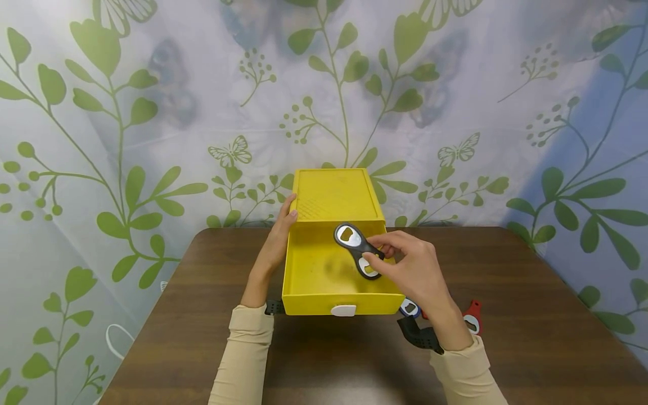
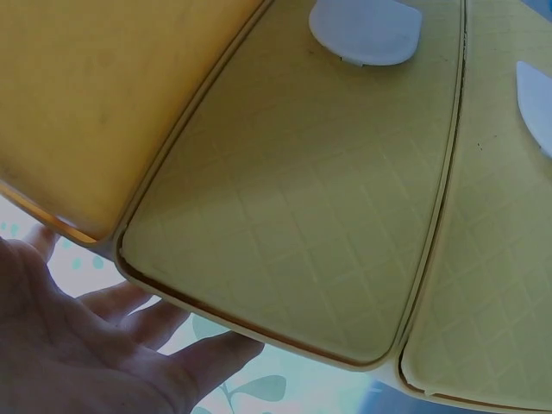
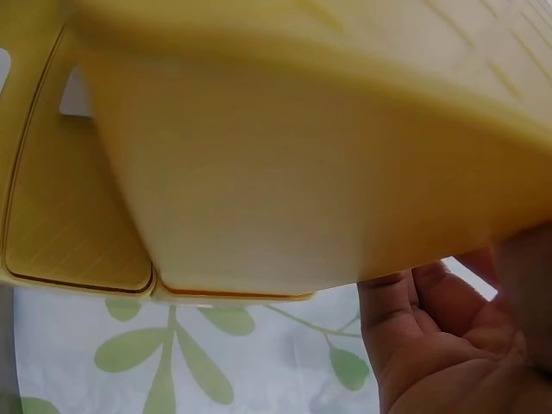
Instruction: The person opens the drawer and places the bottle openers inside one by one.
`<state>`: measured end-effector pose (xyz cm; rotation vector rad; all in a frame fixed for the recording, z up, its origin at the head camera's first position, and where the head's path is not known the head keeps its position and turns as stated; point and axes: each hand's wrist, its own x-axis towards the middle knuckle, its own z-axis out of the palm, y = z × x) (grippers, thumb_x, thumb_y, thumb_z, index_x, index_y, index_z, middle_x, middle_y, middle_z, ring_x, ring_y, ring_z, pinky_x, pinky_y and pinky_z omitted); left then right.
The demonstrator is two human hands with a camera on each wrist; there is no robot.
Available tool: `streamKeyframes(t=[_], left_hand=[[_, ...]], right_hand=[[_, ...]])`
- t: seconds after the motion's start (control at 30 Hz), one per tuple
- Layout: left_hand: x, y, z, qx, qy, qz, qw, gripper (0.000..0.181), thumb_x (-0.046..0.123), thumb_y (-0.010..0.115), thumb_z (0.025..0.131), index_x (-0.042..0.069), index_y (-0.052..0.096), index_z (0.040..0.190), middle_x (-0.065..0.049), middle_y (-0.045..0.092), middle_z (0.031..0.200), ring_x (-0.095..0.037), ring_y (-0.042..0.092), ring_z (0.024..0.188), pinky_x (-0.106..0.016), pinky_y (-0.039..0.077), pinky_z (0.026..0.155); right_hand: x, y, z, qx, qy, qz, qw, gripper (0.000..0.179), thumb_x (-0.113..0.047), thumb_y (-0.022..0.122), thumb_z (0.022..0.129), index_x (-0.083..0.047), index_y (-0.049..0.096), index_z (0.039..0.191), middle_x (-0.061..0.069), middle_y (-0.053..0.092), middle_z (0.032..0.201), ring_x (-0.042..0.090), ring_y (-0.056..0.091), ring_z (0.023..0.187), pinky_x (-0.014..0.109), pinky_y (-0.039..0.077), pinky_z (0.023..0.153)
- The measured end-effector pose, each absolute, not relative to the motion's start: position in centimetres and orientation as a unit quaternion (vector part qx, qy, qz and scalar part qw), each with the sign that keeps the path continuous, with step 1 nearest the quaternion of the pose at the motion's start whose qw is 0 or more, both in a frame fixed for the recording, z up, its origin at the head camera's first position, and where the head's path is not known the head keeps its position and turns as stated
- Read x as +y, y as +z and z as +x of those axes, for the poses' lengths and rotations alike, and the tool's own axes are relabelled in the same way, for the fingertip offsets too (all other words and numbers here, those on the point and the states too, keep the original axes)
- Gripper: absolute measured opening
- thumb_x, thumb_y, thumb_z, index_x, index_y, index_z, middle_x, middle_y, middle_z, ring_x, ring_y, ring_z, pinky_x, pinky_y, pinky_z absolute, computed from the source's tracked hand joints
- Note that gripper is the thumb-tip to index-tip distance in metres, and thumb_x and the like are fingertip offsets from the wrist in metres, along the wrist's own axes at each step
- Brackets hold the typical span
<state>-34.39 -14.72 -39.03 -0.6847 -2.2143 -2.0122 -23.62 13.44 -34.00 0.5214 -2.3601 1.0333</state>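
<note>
A yellow drawer cabinet [image 1: 336, 194] stands at the middle of the table, its top drawer [image 1: 314, 304] pulled out. Over that drawer my right hand [image 1: 412, 267] pinches a black bottle opener [image 1: 358, 247] between thumb and fingers; two silver plates show on the black body. My left hand [image 1: 275, 242] lies along the cabinet's left side, fingertips at its top edge. In the left wrist view its extended fingers [image 2: 216, 358] touch the cabinet's edge. The right wrist view has the drawer's side wall [image 3: 259, 172] in front, with my right hand [image 3: 440, 345] partly hidden behind it.
Right of the drawer lie a blue bottle opener [image 1: 409, 307], partly hidden, and a red one [image 1: 473, 319] on the brown table [image 1: 202, 315]. Lower drawers with white handles [image 2: 366, 30] show in the left wrist view. A leaf-patterned cloth [image 1: 253, 112] hangs behind.
</note>
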Motion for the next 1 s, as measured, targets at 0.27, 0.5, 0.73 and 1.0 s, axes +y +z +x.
streamKeyframes(t=[0.27,0.5,0.73,1.0], left_hand=[[-14.79,-39.03,-34.5,-0.716,-0.658,-0.229,0.034,0.064,0.046,0.032,0.111,0.026,0.01,0.167,-0.003,0.011,0.172,-0.026,0.023,0.154,-0.056,0.022,0.124],[-14.7,-39.01,-34.45,-0.715,-0.659,-0.231,0.035,0.064,0.045,0.032,0.111,0.026,0.009,0.167,-0.003,0.011,0.172,-0.025,0.022,0.155,-0.056,0.021,0.124],[-14.46,-39.16,-34.41,-0.72,-0.655,-0.227,0.035,0.065,0.047,0.033,0.11,0.026,0.009,0.167,-0.002,0.012,0.172,-0.024,0.021,0.155,-0.056,0.02,0.124],[-14.6,-38.96,-34.42,-0.726,-0.65,-0.219,0.04,0.066,0.048,0.033,0.11,0.027,0.009,0.167,-0.001,0.009,0.173,-0.022,0.015,0.157,-0.056,0.015,0.126]], right_hand=[[13.57,-34.08,-23.74,-0.867,0.382,0.219,0.232,0.032,-0.019,0.09,0.081,-0.012,0.081,0.111,0.0,0.078,0.104,0.016,0.071,0.086,0.041,0.059,0.076],[13.65,-34.12,-23.72,-0.868,0.382,0.231,0.218,0.031,-0.017,0.088,0.083,-0.011,0.08,0.112,0.001,0.078,0.106,0.022,0.074,0.089,0.05,0.06,0.08],[13.85,-34.36,-23.72,-0.865,0.383,0.233,0.224,0.029,-0.015,0.088,0.084,-0.01,0.08,0.111,0.002,0.078,0.105,0.019,0.074,0.088,0.048,0.06,0.081],[13.9,-34.01,-23.85,-0.854,0.388,0.234,0.256,0.03,-0.011,0.089,0.081,-0.012,0.08,0.11,0.002,0.078,0.1,0.014,0.071,0.087,0.035,0.06,0.076]])
